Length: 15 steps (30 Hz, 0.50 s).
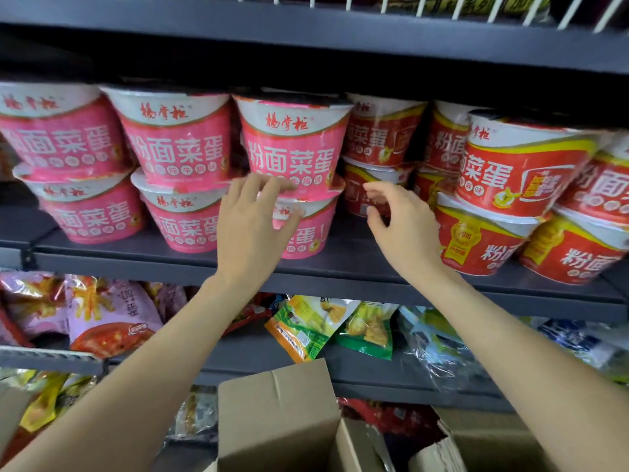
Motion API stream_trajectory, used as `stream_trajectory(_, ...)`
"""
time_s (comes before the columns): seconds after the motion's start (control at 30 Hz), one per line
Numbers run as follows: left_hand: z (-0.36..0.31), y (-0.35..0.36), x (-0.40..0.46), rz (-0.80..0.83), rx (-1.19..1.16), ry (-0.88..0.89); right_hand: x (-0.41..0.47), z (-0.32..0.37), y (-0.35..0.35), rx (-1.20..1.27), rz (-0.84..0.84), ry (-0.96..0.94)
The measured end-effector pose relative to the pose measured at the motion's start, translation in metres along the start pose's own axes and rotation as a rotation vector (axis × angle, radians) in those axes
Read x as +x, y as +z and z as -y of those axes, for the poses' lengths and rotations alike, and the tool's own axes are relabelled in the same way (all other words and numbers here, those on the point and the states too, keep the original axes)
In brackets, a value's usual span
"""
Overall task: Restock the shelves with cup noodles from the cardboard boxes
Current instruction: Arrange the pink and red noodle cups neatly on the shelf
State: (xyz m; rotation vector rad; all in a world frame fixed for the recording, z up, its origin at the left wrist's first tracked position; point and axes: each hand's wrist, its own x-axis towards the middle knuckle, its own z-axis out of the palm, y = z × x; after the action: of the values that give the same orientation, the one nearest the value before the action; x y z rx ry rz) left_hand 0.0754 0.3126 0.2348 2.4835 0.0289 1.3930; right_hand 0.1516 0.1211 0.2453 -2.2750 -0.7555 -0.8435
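Note:
Pink cup noodles stand stacked two high on the grey shelf [190,260], red ones to their right. My left hand [253,223] reaches up with spread, relaxed fingers touching the rim of the lower pink cup [306,229] in the third stack, under the upper pink cup [292,144]. My right hand [401,229] hovers loosely curled, holding nothing, in the gap in front of a red cup [360,195] set further back. An open cardboard box [279,420] sits below, its inside hidden.
Red cup stacks [510,199] fill the shelf's right side. The shelf above [306,39] hangs close over the top cups. Lower shelves hold snack bags [109,315] and green packets [316,325]. A second cardboard box [483,444] is at the bottom right.

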Motion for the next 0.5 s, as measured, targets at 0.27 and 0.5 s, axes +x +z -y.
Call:
stream_trajectory(0.27, 0.008, 0.010, 0.003, -0.042, 0.064, 0.139, 0.067, -0.060, 0.024, -0.595, 0.254, 0.113)
stream_trajectory(0.5, 0.009, 0.007, 0.007, -0.021, 0.072, 0.171, 0.089, -0.057, 0.032, -0.696, 0.242, 0.173)
